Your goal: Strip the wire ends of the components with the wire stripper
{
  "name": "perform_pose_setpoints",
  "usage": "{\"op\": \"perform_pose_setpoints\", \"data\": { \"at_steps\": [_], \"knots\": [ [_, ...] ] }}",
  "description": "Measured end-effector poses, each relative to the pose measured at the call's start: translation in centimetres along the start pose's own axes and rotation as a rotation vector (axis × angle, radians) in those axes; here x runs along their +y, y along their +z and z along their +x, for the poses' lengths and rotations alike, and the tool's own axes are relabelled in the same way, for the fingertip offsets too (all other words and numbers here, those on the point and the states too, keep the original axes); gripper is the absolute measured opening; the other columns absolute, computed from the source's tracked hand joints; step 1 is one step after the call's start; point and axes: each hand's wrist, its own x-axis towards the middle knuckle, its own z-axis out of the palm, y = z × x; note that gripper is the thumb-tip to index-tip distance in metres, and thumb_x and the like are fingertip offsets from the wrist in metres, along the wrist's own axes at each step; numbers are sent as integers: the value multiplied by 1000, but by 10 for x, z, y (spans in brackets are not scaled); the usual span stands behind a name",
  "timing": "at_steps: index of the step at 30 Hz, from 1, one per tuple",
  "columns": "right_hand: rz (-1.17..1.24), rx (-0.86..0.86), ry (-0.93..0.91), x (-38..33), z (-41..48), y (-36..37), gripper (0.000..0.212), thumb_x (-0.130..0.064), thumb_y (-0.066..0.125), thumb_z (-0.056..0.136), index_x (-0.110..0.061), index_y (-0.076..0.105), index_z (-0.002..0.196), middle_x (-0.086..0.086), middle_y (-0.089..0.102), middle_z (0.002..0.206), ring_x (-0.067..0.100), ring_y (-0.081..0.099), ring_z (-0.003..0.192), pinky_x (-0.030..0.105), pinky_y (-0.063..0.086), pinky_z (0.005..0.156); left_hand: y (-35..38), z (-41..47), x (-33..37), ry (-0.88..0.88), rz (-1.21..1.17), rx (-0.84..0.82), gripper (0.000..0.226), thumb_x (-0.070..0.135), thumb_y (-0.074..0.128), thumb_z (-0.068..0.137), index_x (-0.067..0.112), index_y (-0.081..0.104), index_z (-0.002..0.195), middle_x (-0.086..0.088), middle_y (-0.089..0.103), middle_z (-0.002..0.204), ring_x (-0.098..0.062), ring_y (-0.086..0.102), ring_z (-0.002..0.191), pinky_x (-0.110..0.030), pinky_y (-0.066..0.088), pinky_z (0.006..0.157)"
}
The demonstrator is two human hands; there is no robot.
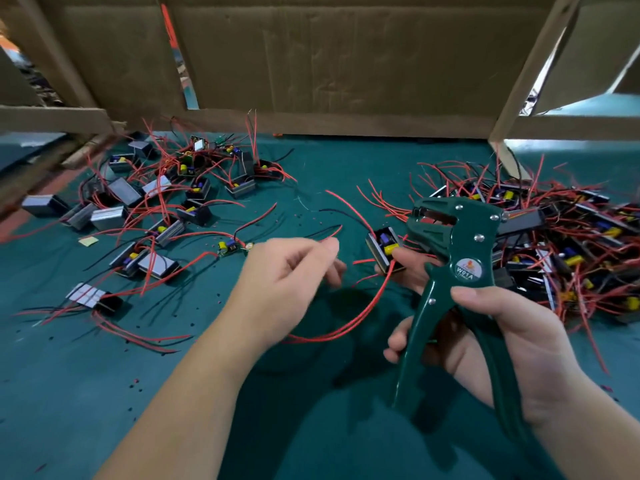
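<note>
- Right hand (502, 337): fingers (393, 348) wrap the handles of the green wire stripper (460, 258), thumb on top. Its front fingers touch a component (384, 249) held above the table (104, 393).
- The stripper stands upright, jaws parted, facing left.
- Left hand (287, 275): palm down, fingers curled and blurred. The red wires (346, 329) loop beneath it, and I cannot tell whether it grips them.

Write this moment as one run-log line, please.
left hand pinches wire end | right hand grips wire stripper | component beside stripper head | wire end outside stripper
</note>
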Motion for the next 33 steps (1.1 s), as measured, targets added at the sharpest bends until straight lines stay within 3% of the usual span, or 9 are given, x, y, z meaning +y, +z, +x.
{"op": "perform_pose_setpoints", "data": {
  "at_steps": [3,5,11,18,22,25,29,33],
  "knots": [
    [-34,-60,38,2,-2,3,78,-25,84,53,-6,60,125,33,57,95,43,62,67,55,51,68,5,5,-1,-112,-190,50,25,39,67,84,15,72,81,-2,75,83,-17,71,82,-32,55,86],
    [-68,-96,69,6,-2,6,76,-25,84,54,-7,61,124,34,60,87,43,62,66,54,51,67,8,6,-1,-104,-262,75,21,34,70,75,19,72,88,0,75,86,-14,70,83,-26,54,85],
    [-135,-128,165,13,-3,8,72,-26,83,56,-14,61,124,38,61,74,42,62,68,46,52,68,9,5,1,-147,-583,145,14,20,67,70,13,73,81,-2,74,76,-9,70,73,-15,52,71],
    [-142,-106,166,15,-1,6,73,-27,84,55,-15,62,124,39,60,74,43,62,71,49,51,69,8,5,9,-233,-991,81,18,12,60,74,17,76,81,-5,75,83,-14,72,75,-19,55,69],
    [-133,-101,135,14,-1,7,74,-27,84,52,-14,63,122,40,59,73,43,62,69,47,52,66,7,6,11,-271,-1021,102,14,16,58,75,16,60,88,-3,76,85,-13,73,76,-17,55,66],
    [-115,-92,108,13,-1,7,77,-27,85,50,-13,63,123,36,60,72,44,62,68,48,52,64,4,6,10,-269,-1019,75,9,18,58,76,18,56,85,-5,76,91,-16,73,83,-20,57,73],
    [-98,-77,65,12,0,7,78,-27,86,49,-12,63,122,33,62,73,45,61,66,48,52,64,-3,6,7,-277,-906,67,0,19,64,72,19,64,72,-4,75,91,-17,73,84,-26,54,79],
    [-89,-61,47,13,1,5,77,-26,86,49,-11,64,121,36,59,70,45,62,67,49,53,64,-8,8,4,-369,-856,96,6,20,66,67,17,71,68,-2,76,87,-14,72,79,-26,53,80]
  ]
}}
